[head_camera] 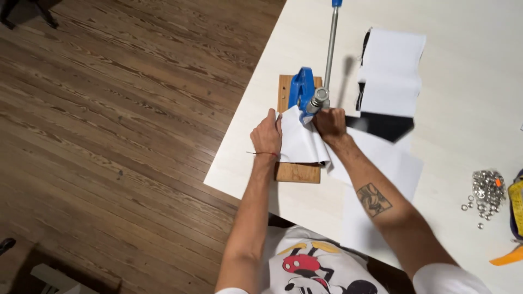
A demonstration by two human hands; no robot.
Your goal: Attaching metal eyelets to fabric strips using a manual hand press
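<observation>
A blue hand press (301, 90) with a long metal lever (330, 46) stands on a wooden base board (297, 172) at the white table's left edge. A piece of white fabric (301, 142) lies under the press head. My left hand (267, 134) grips the fabric's left edge. My right hand (329, 122) pinches the fabric just right of the metal press head (317, 99).
A folded stack of white and black fabric (390, 71) lies behind the press, with more white fabric (400, 169) under my right forearm. A pile of small silver metal fittings (486, 188) and a yellow and blue object (515, 207) sit at the right edge. Wooden floor (109, 120) spreads to the left.
</observation>
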